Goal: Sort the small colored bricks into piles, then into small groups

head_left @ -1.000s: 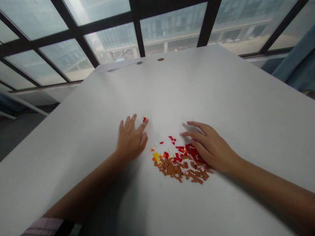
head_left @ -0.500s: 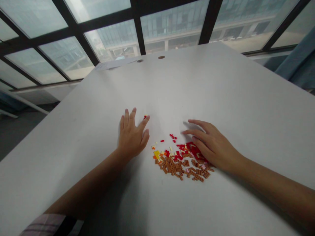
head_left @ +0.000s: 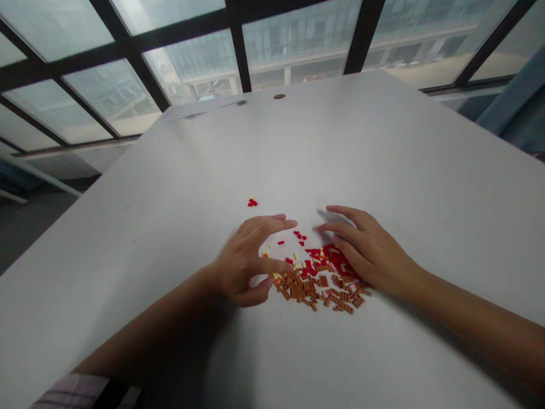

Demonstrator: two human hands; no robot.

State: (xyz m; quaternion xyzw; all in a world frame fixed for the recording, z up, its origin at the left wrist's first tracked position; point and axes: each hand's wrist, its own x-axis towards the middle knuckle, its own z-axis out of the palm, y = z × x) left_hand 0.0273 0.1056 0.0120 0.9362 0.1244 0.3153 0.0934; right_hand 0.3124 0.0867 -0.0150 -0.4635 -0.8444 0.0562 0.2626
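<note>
A heap of tiny building bricks [head_left: 317,281], mostly brown with red, yellow and cream ones, lies on the white table [head_left: 383,147]. My left hand [head_left: 251,261] hovers at the heap's left edge, fingers apart and curved, thumb near the yellow bricks, holding nothing I can see. My right hand [head_left: 366,250] rests flat on the heap's right side, fingers stretched out toward the far side, covering some red bricks. A few red and cream bricks [head_left: 252,201] lie apart, beyond my left hand.
Two round cable holes [head_left: 279,96] sit near the table's far edge, beside a sheet of paper [head_left: 196,108]. Behind the table are large windows with dark frames [head_left: 238,51]. A blue curtain [head_left: 515,108] hangs at the right.
My left hand left the small separate group of bricks and swung right and nearer, to the left edge of the heap. My right hand stayed put.
</note>
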